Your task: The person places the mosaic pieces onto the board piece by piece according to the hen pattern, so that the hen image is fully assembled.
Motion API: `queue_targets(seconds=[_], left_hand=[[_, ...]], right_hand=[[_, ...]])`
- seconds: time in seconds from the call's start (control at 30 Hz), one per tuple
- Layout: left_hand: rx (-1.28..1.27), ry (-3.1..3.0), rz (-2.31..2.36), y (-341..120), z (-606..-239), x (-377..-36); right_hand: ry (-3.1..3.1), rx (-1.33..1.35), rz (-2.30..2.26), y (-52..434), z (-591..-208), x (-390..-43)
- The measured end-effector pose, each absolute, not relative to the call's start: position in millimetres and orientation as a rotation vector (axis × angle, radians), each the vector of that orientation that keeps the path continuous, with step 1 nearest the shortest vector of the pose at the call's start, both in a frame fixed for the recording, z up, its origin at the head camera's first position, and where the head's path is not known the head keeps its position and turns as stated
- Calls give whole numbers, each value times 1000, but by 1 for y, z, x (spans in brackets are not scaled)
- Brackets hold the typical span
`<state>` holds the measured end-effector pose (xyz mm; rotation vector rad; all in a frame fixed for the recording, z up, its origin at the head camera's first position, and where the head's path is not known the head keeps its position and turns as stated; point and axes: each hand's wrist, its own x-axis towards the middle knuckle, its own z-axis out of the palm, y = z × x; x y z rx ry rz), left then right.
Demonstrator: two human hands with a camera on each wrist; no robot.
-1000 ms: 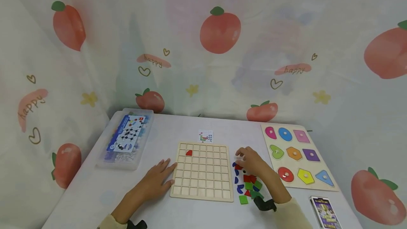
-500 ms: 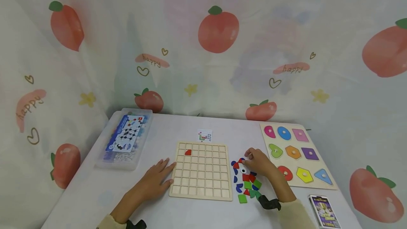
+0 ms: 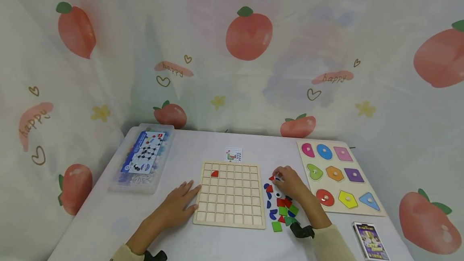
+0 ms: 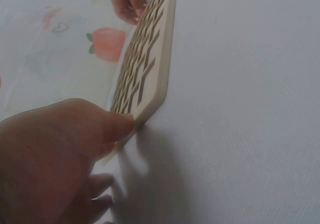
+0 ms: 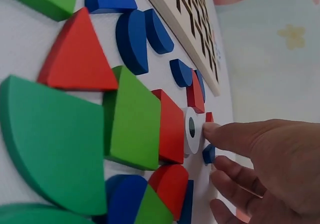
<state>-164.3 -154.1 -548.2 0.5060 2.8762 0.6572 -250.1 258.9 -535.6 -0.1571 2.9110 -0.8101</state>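
From the head camera, I am seeing the left hand (image 3: pixel 180 199) lying flat on the table (image 3: pixel 203 144), fingers straight and spread, tips touching the left edge of the wooden grid board (image 3: pixel 229 194), which is sitting at the hand's 3 o'clock. One red piece (image 3: pixel 215 173) is sitting in a cell near the board's top left. The right hand (image 3: pixel 290 182) is reaching in from 5 o'clock, forearm angled up the table, fingers curled at the top of the pile of coloured pieces (image 3: pixel 280 209). A small red piece (image 3: pixel 271 178) is showing at its fingertips at 9 o'clock; I cannot tell from here whether the fingers are pinching it. The rest of the pile is spreading toward 6 o'clock of that hand, just right of the board.

From the left wrist camera, I am seeing the thumb pressing against the near corner of the board (image 4: pixel 145 68), fingers relaxed on the table, holding nothing. The right hand (image 4: pixel 127 1) is showing far off at 12 o'clock.

From the right wrist camera, I am seeing the right hand (image 5: pixel 265 169) with its fingers loosely bent and gripping nothing, one fingertip resting beside the white ring piece (image 5: pixel 191 130) and a tiny red piece (image 5: pixel 209 117). Green, red and blue pieces are lying at its 9 o'clock.
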Motion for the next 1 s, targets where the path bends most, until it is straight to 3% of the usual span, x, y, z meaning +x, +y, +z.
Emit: queue_targets(seconds=[0.43,1.0], left_hand=[[521,2869,670,-155,-546,-163],[542,2859,679,-158,-550,-165]], right_hand=[[2966,-177,-843,238,-535,-254],[2958,-616,-797,94,-519,-241]])
